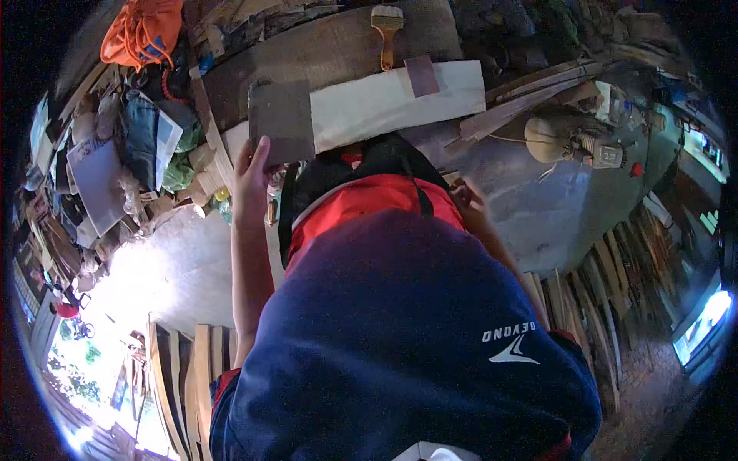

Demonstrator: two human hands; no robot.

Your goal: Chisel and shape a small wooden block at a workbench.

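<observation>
My left hand (254, 169) grips the lower left edge of a dark grey rectangular sheet that looks like sandpaper (281, 115), with the thumb on top. The sheet overlaps the left end of a long white board (369, 107). My right hand (468, 198) is low beside my right hip, its fingers curled; whether anything is inside them is hidden. On the board lies a small brownish-purple piece of sheet (421, 75). Just left of that piece, a wide paintbrush (387, 34) with pale bristles and a wooden handle rests across a brown panel (323, 46).
An orange drawstring bag (142, 32) stands at the far left above heaped papers, cloth and plastic (108, 169). To the right are loose wooden strips (538, 92) and a motor-like machine (596, 150) with a round pale part. Wooden slats (607, 284) stand lower right, others (188, 369) lower left.
</observation>
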